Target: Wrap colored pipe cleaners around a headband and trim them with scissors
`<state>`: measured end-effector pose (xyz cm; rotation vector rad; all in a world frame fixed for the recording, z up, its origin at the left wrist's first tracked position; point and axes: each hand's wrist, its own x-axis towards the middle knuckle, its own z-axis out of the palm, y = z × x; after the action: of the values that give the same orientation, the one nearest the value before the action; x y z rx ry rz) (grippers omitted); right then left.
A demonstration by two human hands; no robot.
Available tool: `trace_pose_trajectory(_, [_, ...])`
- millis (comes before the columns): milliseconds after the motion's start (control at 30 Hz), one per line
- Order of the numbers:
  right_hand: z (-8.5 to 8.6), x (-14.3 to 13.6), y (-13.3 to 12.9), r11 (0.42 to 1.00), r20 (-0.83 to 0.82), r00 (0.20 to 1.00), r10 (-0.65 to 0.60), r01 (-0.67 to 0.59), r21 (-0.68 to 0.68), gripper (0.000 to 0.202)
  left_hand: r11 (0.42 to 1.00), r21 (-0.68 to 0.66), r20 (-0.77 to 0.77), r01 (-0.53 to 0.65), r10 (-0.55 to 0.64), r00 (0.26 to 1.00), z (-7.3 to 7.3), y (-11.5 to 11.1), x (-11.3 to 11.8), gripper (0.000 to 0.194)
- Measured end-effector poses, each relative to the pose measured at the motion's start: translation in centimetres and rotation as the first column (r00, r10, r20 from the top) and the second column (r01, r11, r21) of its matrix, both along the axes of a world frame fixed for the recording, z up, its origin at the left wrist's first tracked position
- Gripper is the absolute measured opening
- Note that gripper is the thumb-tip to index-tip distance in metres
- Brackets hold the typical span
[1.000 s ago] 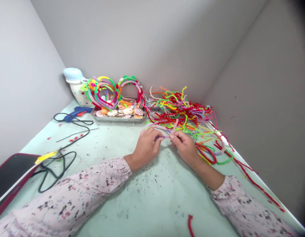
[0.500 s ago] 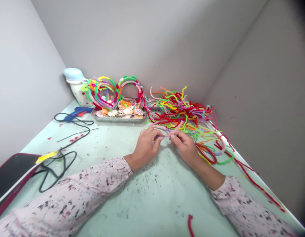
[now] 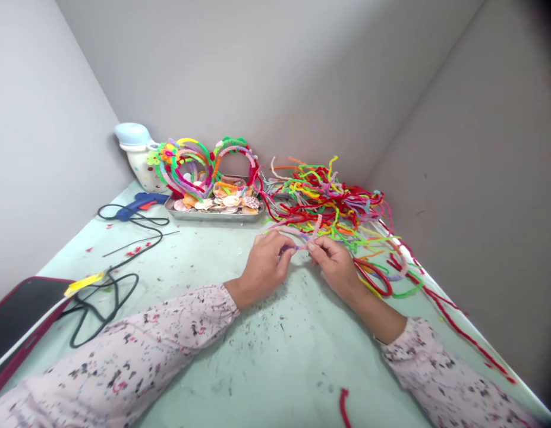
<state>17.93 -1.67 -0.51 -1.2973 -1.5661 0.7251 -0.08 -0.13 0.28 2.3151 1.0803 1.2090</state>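
Observation:
Between my two hands runs a thin fuzzy pipe cleaner, purple toward the left and pink (image 3: 318, 226) toward the right. My left hand (image 3: 267, 261) pinches its purple part between thumb and forefinger. My right hand (image 3: 335, 264) pinches the pink part close by, with a short pink end sticking up above the fingers. A small stretch of the twisted stem shows in the gap between the fingertips. Just beyond my hands lies a tangled heap of coloured pipe cleaners (image 3: 320, 196).
A metal tray (image 3: 217, 217) holds seashells, with pipe-cleaner headbands (image 3: 234, 144) standing in it. Behind it stands a white jar (image 3: 144, 166) with a blue lid. Leftward are a blue glue gun (image 3: 139, 204), its black cord (image 3: 156, 242) and a dark tablet-like device (image 3: 23, 312). A red piece (image 3: 343, 407) lies in front.
The pink end above my right fingers has swung from leaning right to nearly upright. Both hands stay in almost the same place.

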Motion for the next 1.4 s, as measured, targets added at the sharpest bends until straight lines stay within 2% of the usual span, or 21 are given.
trace_pose_trajectory(600, [-0.02,-0.16,0.01,0.999,0.025,0.999,-0.038,0.038,0.007,0.026,1.000,-0.015,0.007,-0.003,0.003,1.000,0.15,0.00,0.07,0.006])
trace_pose_trajectory(867, [-0.28,-0.27,0.23,1.000,-0.075,0.997,-0.025,0.026,0.012,0.024,1.000,-0.015,0.011,-0.013,0.013,1.000,0.06,-0.02,0.02,0.006])
trace_pose_trajectory(1400, [-0.09,-0.13,-0.04,0.999,0.021,0.999,-0.044,0.044,0.029,0.022,1.000,-0.011,0.003,-0.001,0.001,1.000,0.07,-0.07,0.01,0.005])
